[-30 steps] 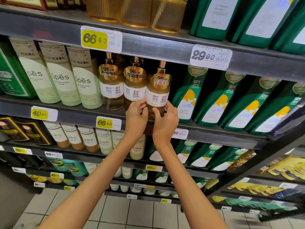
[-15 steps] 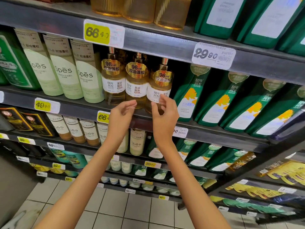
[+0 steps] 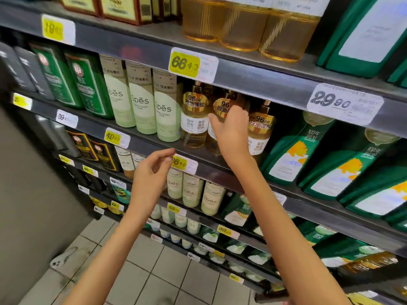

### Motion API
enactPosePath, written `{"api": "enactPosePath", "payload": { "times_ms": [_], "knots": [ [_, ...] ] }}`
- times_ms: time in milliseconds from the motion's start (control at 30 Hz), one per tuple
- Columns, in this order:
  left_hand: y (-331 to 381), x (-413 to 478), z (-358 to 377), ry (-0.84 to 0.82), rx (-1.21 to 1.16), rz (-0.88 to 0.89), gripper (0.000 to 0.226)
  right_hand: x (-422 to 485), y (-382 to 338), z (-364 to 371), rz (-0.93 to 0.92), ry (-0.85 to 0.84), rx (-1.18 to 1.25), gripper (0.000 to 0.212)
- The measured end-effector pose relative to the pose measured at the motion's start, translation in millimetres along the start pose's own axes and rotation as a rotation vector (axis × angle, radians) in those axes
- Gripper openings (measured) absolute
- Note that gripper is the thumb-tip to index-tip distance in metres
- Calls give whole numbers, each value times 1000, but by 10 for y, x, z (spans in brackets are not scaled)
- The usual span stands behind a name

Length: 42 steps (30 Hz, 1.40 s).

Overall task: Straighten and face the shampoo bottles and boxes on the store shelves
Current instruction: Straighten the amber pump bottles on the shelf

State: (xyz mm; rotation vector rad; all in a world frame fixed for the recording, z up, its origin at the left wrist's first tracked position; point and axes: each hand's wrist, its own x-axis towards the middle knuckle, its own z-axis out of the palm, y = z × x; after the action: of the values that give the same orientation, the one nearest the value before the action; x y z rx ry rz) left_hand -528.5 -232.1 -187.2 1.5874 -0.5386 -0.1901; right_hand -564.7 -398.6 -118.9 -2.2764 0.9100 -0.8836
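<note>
Nearest up is the left hand (image 3: 152, 172), hanging in front of the shelf lip (image 3: 218, 172) just beside the yellow price tag (image 3: 184, 164). Its fingers are loosely curled with nothing in them.

A bit further in, the right hand (image 3: 231, 133) is up against the middle amber shampoo bottle (image 3: 222, 104) and covers most of its front. It's smeary there, so I can't tell if the fingers wrap it or just rest on it.

That bottle stands between the left amber bottle (image 3: 195, 124), white label square to the aisle, and the right amber bottle (image 3: 261, 130), with Spes tubes (image 3: 166, 106) further left.

My take: turn the middle one by its body, not the pump neck, until its gold collar and label match the left one, then slide it level with its neighbours. They're packed close, so I'd bring the free hand up to steady the others.
</note>
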Motion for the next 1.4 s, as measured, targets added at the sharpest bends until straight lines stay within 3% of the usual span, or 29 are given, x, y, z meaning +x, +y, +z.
{"api": "enactPosePath", "payload": {
  "times_ms": [267,433,533,667,833,1067,1267,1333,1400],
  "knots": [
    [-56,219,-59,-88,21,-2,22,193,-82,79,94,-33,-219,48],
    [-100,386,-158,-159,11,11,22,290,-145,-15,184,-199,-291,44],
    [-141,437,-209,-208,-6,5,22,271,-132,-28,200,-181,-307,41],
    [-211,472,-305,-257,-9,29,22,115,-93,42,154,26,-202,38],
    [-273,517,-387,-308,-20,40,22,-206,-4,149,-115,187,-131,47],
    [-229,500,-416,-382,-39,73,21,-456,24,162,-104,128,207,79],
    [-252,396,-460,-468,9,100,24,-717,-110,187,-5,333,291,80],
    [-298,289,-467,-510,53,101,38,-844,-183,169,14,348,341,75],
    [-337,133,-446,-597,63,54,70,-948,-229,171,90,313,429,66]
  ]
}}
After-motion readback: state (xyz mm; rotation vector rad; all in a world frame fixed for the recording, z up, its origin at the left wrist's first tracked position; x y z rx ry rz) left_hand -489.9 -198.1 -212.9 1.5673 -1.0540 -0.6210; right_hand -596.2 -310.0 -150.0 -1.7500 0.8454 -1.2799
